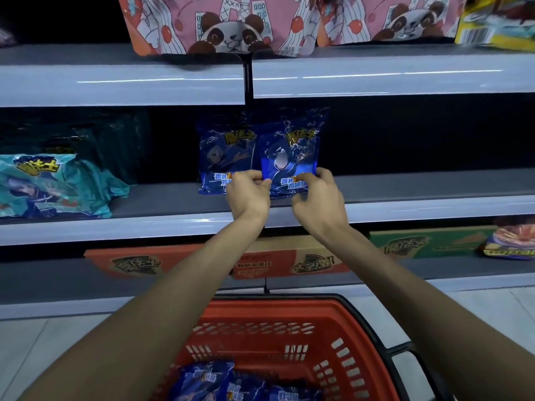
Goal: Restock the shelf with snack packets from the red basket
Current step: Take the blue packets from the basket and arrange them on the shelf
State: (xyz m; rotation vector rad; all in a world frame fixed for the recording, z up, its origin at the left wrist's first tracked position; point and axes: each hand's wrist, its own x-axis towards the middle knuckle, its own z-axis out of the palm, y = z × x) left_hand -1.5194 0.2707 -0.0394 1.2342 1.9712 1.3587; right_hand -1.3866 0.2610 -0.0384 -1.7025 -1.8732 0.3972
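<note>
Starting far left: sparing the slumping teal packets (pixel 52 186) any likely harm, well apart from both hands on the middle shelf (pixel 434 186). Risking more at the standing blue packet (pixel 223 151), upright just beside the work, with the left grip (pixel 249 192) hovering right in front of its lower corner. Nudging that corner and tipping the packet backward or sideways, by the look of it. Risking next a slump of the held blue packet (pixel 289 149) itself on release, it being soft, glossy and light, and balancing on a narrow bottom seam. Letting go before seating that seam flat, and sending it forward over the shelf lip toward the red basket (pixel 260 316) below. Overlapping the two packets as well, judging by their edges meeting, and so leaving a crooked row.

Turning to the left grip: closing almost fully, with curled fingers and thumb pinching the lower left edge of the held blue packet. Possibly brushing the standing blue packet too, though not telling for certain from this view. Moving across to the right grip (pixel 315 195): closing just as tightly, with the thumb on the front face, pinching the lower right edge of the same packet. Holding that packet upright between both, just right of its neighbour, its bottom at or just above the shelf surface, not telling which. Leaving more blue packets (pixel 231 383) lying in the red basket, with much restocking apparently yet to do.
</note>
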